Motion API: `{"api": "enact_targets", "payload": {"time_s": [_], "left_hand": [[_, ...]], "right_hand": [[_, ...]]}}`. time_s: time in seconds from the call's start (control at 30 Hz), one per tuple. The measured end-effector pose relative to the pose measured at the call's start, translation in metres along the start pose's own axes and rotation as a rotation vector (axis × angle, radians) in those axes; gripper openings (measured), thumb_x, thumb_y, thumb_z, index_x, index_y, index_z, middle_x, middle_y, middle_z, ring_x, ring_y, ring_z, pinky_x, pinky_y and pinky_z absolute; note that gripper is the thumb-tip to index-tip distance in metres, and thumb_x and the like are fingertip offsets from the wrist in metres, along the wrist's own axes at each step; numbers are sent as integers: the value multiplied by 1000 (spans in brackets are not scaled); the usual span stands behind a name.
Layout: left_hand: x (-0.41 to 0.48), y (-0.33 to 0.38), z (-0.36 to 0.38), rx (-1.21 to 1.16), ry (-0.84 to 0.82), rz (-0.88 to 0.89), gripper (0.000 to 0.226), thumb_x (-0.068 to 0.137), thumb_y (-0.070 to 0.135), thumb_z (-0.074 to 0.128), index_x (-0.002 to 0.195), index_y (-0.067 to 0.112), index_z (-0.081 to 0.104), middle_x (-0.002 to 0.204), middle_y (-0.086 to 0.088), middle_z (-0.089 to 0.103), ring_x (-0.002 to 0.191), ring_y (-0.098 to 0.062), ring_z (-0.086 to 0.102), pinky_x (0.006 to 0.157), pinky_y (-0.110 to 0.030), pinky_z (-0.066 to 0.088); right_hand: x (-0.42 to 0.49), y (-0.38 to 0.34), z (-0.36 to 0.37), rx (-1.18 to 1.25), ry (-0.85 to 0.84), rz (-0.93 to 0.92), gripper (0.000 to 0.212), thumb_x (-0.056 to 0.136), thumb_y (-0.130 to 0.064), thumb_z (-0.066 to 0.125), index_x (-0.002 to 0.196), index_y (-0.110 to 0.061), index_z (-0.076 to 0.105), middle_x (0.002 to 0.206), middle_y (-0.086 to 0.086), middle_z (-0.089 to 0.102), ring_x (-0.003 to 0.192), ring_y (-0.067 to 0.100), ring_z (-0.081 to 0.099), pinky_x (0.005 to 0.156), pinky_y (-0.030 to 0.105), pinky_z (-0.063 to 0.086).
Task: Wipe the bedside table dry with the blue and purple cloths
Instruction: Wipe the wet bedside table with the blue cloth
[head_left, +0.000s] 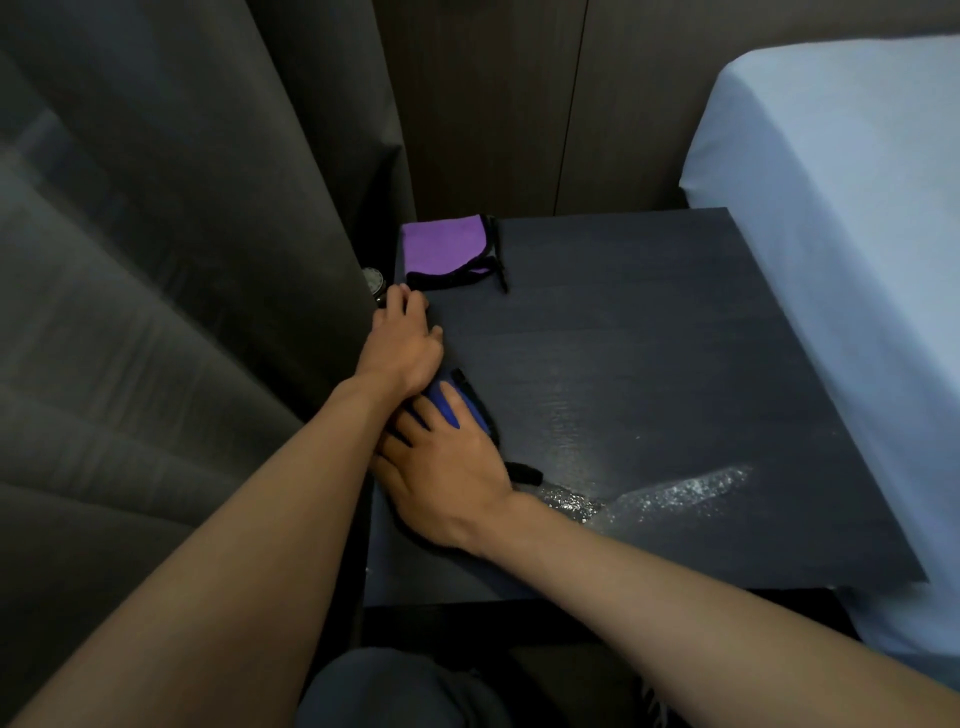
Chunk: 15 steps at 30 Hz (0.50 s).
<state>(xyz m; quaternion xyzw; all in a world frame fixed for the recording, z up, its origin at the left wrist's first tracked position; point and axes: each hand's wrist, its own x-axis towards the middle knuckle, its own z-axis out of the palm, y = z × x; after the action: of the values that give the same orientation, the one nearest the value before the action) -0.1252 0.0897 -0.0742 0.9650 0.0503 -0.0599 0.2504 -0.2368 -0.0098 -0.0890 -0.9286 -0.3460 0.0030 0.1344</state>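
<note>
Blue cloth (475, 410) mostly hidden under flat, spread right hand (447, 467); relaxed left hand (402, 343) rests beyond, purple cloth (444, 249) past its fingertips.

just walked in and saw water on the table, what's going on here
A person is drying a dark bedside table. Their right hand presses flat on the blue cloth near the table's left edge. Their left hand lies just short of the purple cloth at the far left corner, not holding it. A wet streak glistens on the near right part.
</note>
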Motion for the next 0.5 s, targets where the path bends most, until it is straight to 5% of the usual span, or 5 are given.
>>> {"api": "enact_targets", "payload": {"time_s": [0.23,0.5], "left_hand": [[-4,-2,8,-37,11,-7,53,104,24,41,153,8,26,167,-10,3,152,-33,9,121,-46,16],[-4,-4,14,31,55,15,50,105,27,37,151,9,28,166,-11,7,151,-31,11,118,-47,22]], "right_hand": [[-14,16,-3,20,-41,-228,44,103,-38,33,140,-25,54,147,0,51,141,27,35,121,52,10],[-34,34,-15,-50,-161,-349,50,104,-42,26,152,-30,36,160,-3,34,151,21,20,122,50,6]]}}
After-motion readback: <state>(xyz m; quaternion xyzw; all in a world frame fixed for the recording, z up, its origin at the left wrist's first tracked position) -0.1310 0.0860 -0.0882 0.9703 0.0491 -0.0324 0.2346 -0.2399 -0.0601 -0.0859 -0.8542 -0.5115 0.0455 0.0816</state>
